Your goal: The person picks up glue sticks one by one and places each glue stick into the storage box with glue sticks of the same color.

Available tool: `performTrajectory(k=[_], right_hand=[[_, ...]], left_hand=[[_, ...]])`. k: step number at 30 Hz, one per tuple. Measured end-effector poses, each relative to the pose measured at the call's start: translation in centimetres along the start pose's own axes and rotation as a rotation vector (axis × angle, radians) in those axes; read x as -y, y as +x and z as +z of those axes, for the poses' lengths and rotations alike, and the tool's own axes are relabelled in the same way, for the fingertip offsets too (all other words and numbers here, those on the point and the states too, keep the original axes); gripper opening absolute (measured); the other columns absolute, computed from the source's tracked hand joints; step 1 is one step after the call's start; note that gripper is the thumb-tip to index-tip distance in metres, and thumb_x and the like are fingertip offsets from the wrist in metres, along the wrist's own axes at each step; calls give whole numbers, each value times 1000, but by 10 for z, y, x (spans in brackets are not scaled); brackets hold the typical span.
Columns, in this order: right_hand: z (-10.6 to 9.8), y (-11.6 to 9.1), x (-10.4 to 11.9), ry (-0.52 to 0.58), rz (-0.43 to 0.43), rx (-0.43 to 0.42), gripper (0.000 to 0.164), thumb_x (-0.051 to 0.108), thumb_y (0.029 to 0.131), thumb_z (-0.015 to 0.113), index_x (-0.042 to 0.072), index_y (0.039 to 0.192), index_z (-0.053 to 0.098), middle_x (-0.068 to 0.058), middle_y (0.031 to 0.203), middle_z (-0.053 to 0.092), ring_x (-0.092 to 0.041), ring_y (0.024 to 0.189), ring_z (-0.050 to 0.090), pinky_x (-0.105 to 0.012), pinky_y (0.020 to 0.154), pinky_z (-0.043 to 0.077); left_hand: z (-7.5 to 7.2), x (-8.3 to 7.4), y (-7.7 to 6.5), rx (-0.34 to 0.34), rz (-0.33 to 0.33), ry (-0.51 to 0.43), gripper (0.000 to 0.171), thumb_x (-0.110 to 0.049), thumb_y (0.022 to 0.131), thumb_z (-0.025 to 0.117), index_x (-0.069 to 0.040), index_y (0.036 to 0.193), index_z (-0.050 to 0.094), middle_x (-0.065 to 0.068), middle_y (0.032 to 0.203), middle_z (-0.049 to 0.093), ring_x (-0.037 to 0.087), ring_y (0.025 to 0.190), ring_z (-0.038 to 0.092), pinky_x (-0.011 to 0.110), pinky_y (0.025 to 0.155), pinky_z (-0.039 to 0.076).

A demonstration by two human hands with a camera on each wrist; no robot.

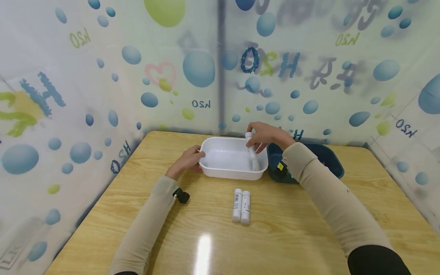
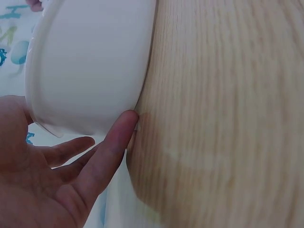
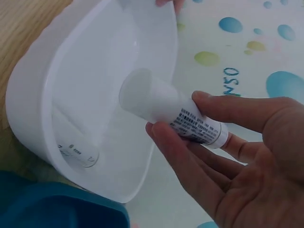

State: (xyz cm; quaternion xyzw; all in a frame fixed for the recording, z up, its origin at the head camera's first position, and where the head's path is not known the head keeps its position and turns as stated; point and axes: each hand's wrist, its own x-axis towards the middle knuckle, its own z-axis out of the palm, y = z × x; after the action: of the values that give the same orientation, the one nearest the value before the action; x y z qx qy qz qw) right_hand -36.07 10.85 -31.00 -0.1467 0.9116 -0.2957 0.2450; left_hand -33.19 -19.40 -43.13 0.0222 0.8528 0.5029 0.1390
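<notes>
My right hand (image 1: 266,135) pinches a white glue stick (image 3: 190,118) between thumb and fingers, tilted above the right end of a white plastic basin (image 1: 220,172). Its frosted cap points down into the basin, and small black print covers its label. A second glue stick (image 3: 78,142) lies inside, against the wall at that same end. At the basin's left end my left hand (image 1: 185,162) grips it, thumb over the rim and fingers low on the outer wall. Two more white glue sticks, a left one (image 1: 237,205) and a right one (image 1: 245,207), lie side by side on the table.
A dark blue basin (image 1: 338,168) stands right of the white one, partly hidden by my right forearm; small contents inside are unclear. Both basins rest on a wood-grain table (image 1: 165,244), near its back edge. A patterned curtain (image 1: 192,126) hangs behind.
</notes>
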Motion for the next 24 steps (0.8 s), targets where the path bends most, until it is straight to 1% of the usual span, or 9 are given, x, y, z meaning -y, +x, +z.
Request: performTrajectory(k=[4,7,10,14,19,24], right_hand=[[5,10,-5,-20,28,4,46,15,97,72,1,132,46,-19,104,70,-21,76,75,-44,86,66],[10,18,-9,-46,43,-6,50,15,95,75,-1,133,47,-20,103,71,-19,72,75,-44,87,65],[15,24,-13,-63,57,-16,56,15,93,77,-2,136,45,-20,109,69,-18,74,75,-44,89,65],[20,29,-16,-79,74,-27,60,15,92,78,-2,139,45,-21,115,67,-20,77,75,-41,86,66],[24,30,-15,-92,74,-21,60,14,92,78,-4,139,46,-22,114,67,-21,78,75,-41,86,66],[26,34,-14,-107,95,-16,61,12,92,78,-5,141,45,-22,114,67,-21,78,74,-40,86,66]], left_hand=[[1,0,1,1,0,6,51,-28,106,46,-1,150,42,26,141,54,32,107,67,38,77,67],[1,1,1,-1,3,2,51,-28,106,46,-1,150,42,26,140,54,32,107,67,38,76,67],[0,1,1,-1,5,-2,51,-28,106,47,-1,149,42,26,140,55,32,106,67,38,76,67],[0,0,0,3,5,-1,51,-28,106,47,-1,149,43,26,141,54,31,105,67,38,77,67],[0,0,-1,4,6,-2,51,-28,106,47,-1,149,42,26,141,54,30,104,66,38,77,67],[0,0,-1,0,18,0,50,-27,106,47,-1,149,43,26,139,55,30,100,69,37,74,67]])
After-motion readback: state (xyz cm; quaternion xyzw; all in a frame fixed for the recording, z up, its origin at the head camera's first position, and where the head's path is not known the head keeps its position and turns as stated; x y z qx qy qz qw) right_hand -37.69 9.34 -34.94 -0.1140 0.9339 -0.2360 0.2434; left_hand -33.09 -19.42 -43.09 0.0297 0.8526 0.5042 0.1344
